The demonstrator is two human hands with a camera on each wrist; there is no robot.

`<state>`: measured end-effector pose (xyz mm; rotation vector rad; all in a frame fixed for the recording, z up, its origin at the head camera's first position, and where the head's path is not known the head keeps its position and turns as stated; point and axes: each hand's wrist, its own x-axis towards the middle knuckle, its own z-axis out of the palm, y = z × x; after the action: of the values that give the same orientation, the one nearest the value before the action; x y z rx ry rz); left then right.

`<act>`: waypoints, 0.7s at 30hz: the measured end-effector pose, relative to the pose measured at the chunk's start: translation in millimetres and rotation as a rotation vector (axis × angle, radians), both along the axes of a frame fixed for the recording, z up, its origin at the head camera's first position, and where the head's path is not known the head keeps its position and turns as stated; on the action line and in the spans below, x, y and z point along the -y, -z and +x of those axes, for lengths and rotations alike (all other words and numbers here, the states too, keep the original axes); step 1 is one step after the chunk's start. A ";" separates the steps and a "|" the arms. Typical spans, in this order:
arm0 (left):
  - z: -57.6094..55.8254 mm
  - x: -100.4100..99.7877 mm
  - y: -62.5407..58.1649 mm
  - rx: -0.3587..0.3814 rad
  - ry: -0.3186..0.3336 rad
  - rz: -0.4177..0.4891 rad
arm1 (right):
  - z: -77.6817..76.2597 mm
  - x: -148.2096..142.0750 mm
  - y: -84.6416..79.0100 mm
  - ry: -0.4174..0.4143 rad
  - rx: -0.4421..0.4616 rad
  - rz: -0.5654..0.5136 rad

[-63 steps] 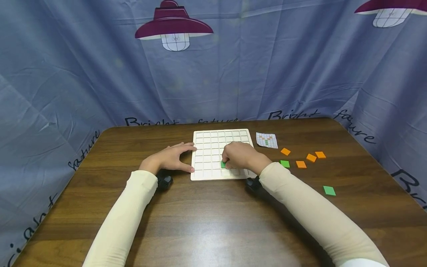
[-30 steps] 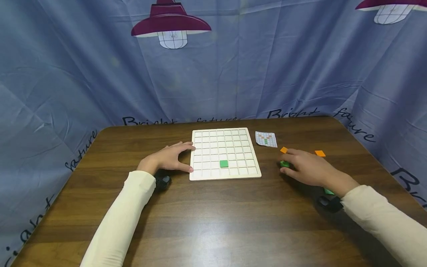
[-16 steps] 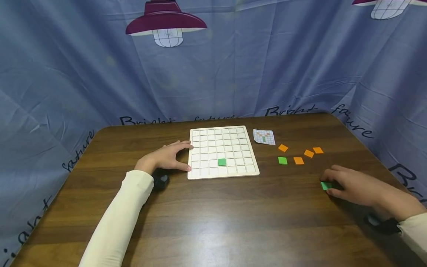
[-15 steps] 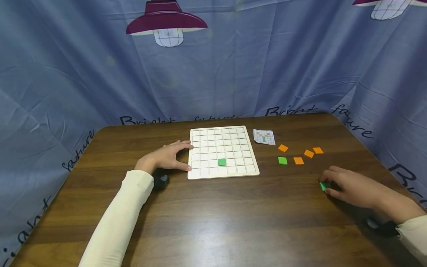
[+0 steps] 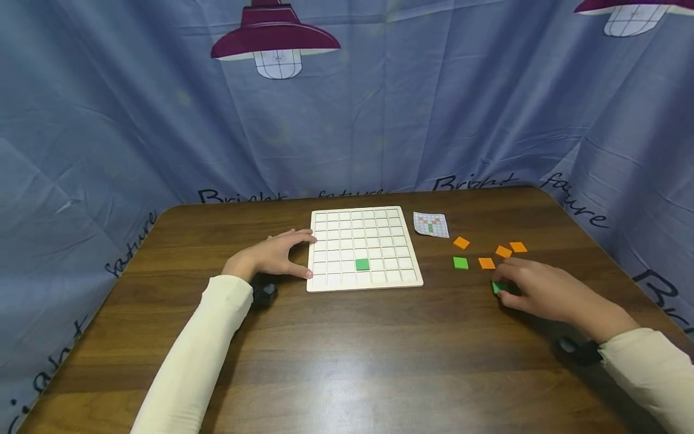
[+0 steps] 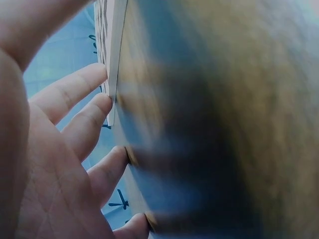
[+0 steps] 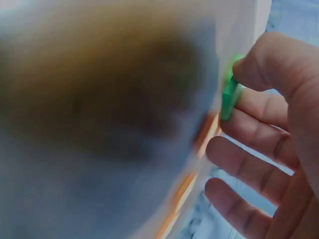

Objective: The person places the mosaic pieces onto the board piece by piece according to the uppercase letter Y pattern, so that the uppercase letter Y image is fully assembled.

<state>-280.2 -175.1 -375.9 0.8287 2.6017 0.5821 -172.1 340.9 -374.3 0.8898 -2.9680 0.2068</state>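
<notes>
My left hand (image 5: 271, 256) rests on the table with its fingers spread, thumb and fingertips at the left edge of a white grid board (image 5: 337, 244). In the left wrist view, fingertips (image 6: 103, 102) touch the board's side. One green square tile (image 5: 362, 264) lies in a cell of the board's second row from the front. To the right of the board, my right hand (image 5: 547, 293) pinches another green square tile (image 7: 229, 97) between thumb and fingers, low over the table. Its two other fingers stay off the tile.
A loose green tile (image 5: 460, 263) and several orange tiles (image 5: 486, 263) lie between board and right hand. Behind them sits a small paper card (image 5: 431, 225) printed with a coloured grid pattern. A blue curtain (image 5: 347, 120) hangs behind the wooden table (image 5: 325, 349).
My right hand has left the green tile on the board, reached right, taken hold of the far-right green tile and moved it back leftward. The left hand has stayed at the board's edge.
</notes>
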 end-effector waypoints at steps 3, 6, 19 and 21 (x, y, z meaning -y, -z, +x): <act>-0.7 0.8 1.4 0.005 0.001 -0.003 | -22.7 28.1 -5.0 -0.028 -0.010 -0.020; -0.6 1.2 3.3 0.013 -0.004 -0.004 | -47.9 62.0 -7.7 -0.059 -0.027 -0.041; -0.9 -1.7 2.6 0.007 -0.021 -0.013 | -111.6 186.0 -8.9 -0.226 0.053 -0.131; -1.1 -1.5 1.9 0.008 -0.023 -0.013 | -114.6 195.7 -8.2 -0.246 0.061 -0.138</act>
<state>-281.3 -173.7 -377.9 0.7922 2.6085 0.5725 -286.6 145.2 -366.2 1.2488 -2.8471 0.4477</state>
